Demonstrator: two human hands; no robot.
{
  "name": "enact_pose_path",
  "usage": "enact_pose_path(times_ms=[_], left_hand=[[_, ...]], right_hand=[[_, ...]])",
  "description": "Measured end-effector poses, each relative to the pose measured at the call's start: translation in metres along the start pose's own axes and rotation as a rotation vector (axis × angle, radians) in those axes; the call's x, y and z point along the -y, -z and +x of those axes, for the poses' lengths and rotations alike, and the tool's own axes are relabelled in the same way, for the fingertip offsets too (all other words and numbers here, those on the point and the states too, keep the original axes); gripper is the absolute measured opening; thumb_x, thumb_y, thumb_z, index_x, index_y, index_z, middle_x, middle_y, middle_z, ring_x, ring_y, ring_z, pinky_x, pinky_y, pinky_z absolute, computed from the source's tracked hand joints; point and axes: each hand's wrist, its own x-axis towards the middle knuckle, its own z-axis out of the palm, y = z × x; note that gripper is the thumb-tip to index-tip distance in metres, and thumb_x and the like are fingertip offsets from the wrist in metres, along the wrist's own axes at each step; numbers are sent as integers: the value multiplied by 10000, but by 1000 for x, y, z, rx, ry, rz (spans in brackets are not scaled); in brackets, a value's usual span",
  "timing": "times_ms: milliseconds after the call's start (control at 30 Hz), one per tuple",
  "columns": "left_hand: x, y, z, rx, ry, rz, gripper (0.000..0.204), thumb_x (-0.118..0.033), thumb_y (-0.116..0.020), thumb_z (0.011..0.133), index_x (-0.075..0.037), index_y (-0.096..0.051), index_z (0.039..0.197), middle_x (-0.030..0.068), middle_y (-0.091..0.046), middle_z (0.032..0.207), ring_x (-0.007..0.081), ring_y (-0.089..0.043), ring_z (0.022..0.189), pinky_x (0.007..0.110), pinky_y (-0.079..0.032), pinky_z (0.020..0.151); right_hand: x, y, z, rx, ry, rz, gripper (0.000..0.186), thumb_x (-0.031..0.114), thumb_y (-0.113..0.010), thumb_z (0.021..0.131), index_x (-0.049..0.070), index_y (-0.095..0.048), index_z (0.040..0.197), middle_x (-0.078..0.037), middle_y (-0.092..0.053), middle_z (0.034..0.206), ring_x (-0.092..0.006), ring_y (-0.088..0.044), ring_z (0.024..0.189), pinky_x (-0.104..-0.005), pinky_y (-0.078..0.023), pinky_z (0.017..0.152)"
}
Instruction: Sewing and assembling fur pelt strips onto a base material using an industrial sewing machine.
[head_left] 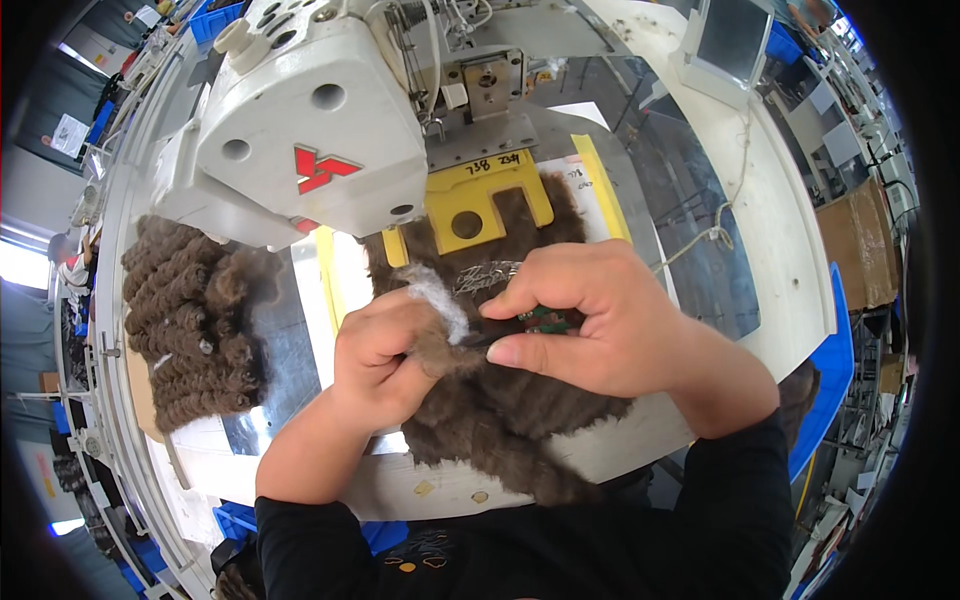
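Brown plush fabric (500, 420) lies in front of me, part of it under a yellow clamp plate (470, 200). My left hand (385, 355) is closed, pinching a raised edge of the plush; a whitish fuzzy strip (437, 300) stands up beside its fingers. Facing it, my right hand (600, 320) is curled around a small tool with green and red parts (545, 320), mostly hidden by the palm and fingers. Its thumb and forefinger are apart, close to the plush edge. Silvery stitched lettering (485, 278) shows on the fabric above the hands.
A large white sewing machine head (310, 130) overhangs the table at the upper left. Stacked rolls of brown plush (190, 320) lie at the left. A screen (730, 40) stands at the back right, with a cord (715, 232) below. A blue bin (830, 370) sits beyond the right edge.
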Motion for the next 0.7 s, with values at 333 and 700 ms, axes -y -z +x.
enact_pose_path(times_ms=[333,700], left_hand=[[-7,-2,3,41,17,6,113,91,-655,751,21,-652,840,113,-632,791,260,-612,693,333,-488,625],[-5,1,-1,10,80,-41,95,53,-674,741,20,-654,828,128,-642,814,279,-626,716,348,-508,654]], right_hand=[[2,-4,0,-6,27,13,243,157,-868,828,4,-761,984,-123,-730,859,-281,-710,763,-328,-533,657],[1,0,1,-14,13,54,212,120,-867,821,1,-761,961,-109,-736,844,-254,-718,748,-314,-534,659]])
